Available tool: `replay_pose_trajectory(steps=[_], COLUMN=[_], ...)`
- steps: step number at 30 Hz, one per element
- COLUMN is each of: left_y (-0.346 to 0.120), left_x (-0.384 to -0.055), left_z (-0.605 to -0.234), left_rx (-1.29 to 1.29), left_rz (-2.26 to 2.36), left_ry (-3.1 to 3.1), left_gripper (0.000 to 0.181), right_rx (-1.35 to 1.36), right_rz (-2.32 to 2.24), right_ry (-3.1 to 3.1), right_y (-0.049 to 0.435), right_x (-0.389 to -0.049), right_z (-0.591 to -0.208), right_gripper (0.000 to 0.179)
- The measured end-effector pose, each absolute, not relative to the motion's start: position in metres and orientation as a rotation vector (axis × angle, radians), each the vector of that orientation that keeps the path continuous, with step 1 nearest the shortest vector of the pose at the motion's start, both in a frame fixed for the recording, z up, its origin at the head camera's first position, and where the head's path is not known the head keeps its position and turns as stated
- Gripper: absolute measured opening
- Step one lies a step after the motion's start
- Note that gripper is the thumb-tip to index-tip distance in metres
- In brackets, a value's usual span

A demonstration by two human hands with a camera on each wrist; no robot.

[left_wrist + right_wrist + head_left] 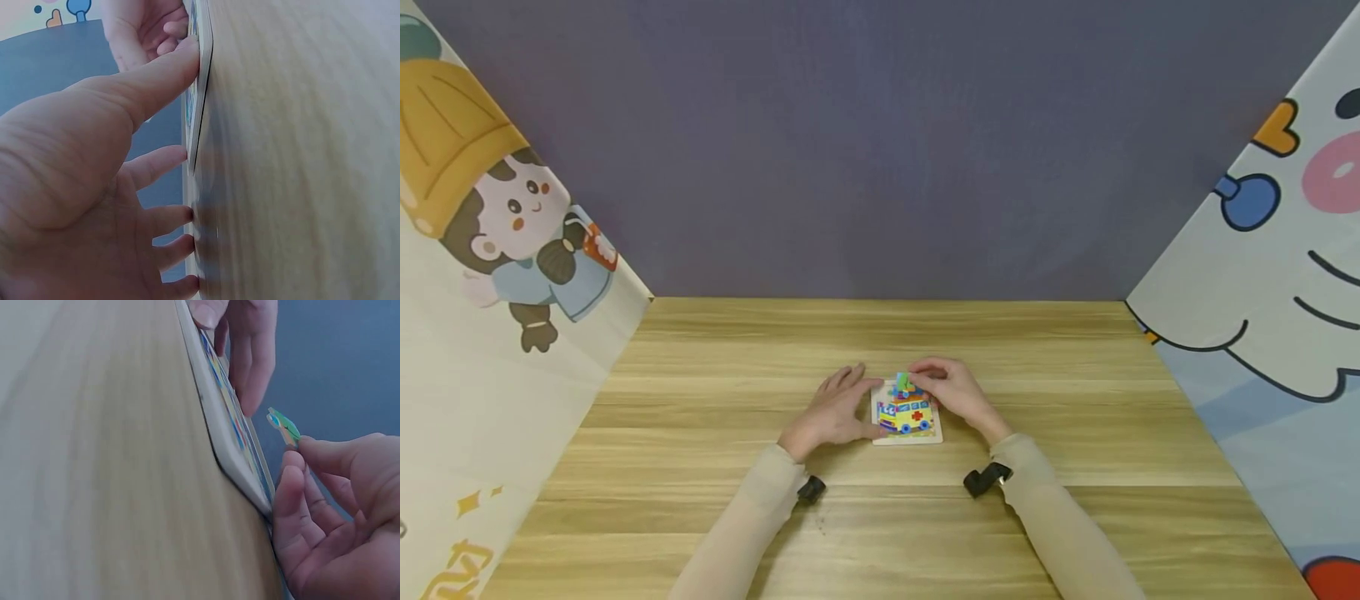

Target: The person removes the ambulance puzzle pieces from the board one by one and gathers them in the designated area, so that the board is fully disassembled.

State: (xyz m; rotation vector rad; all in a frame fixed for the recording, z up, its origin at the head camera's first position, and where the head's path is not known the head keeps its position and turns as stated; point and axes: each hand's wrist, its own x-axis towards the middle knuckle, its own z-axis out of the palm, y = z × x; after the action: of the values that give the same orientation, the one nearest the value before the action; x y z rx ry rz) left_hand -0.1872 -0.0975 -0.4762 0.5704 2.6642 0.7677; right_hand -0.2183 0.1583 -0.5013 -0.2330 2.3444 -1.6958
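A small jigsaw puzzle board with a pale rim lies flat on the table, showing a yellow ambulance picture. My left hand is spread at the board's left side. In the left wrist view its thumb rests on the board's edge, and the other fingers are apart with tips at the board's edge and the tabletop. Above the board's far part, my right hand pinches a green jigsaw piece between thumb and index finger. The piece is tilted and raised off the board; its printed detail is too small to read.
The wood-grain table extends all around the board. A dark grey-purple panel stands behind it, and cartoon-printed panels rise at left and right. Black wrist cameras sit on both sleeves.
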Motion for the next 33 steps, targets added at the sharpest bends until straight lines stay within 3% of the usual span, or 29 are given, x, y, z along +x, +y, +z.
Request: replay_pose_trajectory(steps=[33], left_y=[-0.1], left_x=[-0.185], left_z=[-0.48], left_rx=[0.589], left_rz=[0.742], left_ry=[2.66], left_gripper=[0.087], right_rx=[0.021], right_rz=[-1.722], right_ry=[2.332], right_y=[0.246], right_x=[-0.223], right_z=[-0.499], right_gripper=[0.044])
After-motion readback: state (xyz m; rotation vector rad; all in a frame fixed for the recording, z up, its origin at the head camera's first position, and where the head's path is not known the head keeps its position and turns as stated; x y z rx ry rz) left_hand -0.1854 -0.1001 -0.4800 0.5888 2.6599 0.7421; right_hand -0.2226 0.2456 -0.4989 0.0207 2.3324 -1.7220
